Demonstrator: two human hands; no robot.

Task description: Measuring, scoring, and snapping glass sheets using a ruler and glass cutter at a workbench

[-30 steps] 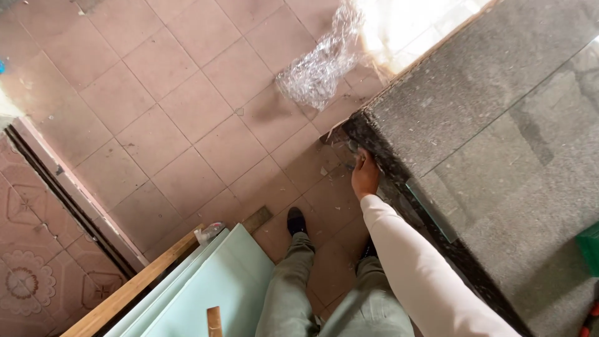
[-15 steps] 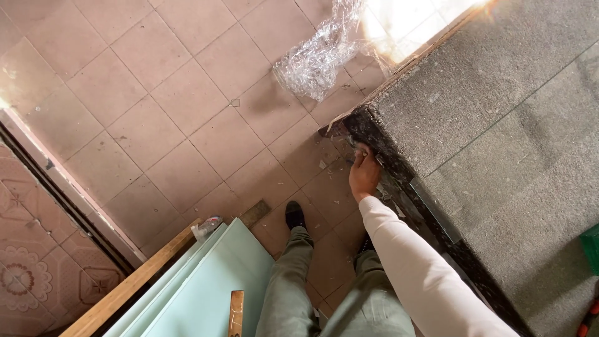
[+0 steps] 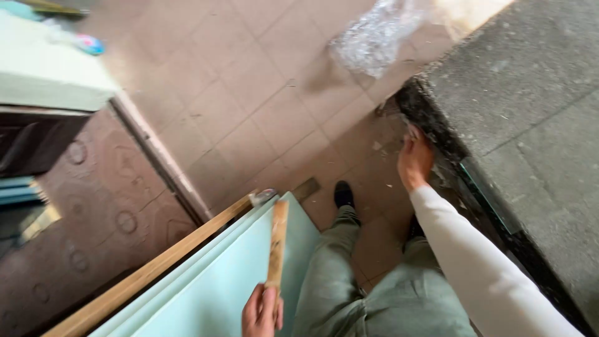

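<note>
A: Obs., far left: pale cabinet (image 3: 50,75) at the frame edge, patterned floor beside it. Not involved.

B: Near left?

A: Wooden batten (image 3: 156,268) runs diagonally along a stack of pale green panels (image 3: 206,287). The left hand (image 3: 262,312) is at the bottom of the frame, fingers closed around the near end of a wooden strip (image 3: 277,240). The strip lies along the top panel, pointing away from the person.

B: Centre and right?

A: Dark shoe (image 3: 343,193) on the tiled floor (image 3: 249,106), crumpled plastic wrap (image 3: 374,37) further off. The right hand (image 3: 415,162), arm outstretched, rests against the dark edge of the grey stone slab (image 3: 530,125). I cannot tell whether its fingers grip the edge or merely press on it.

B: Step in hand?

A: Judgement: one hand holds the strip, the other braces or feels along the slab edge. Any shift of the strip calls for a firm left grip and clearance over the panel corner.
</note>
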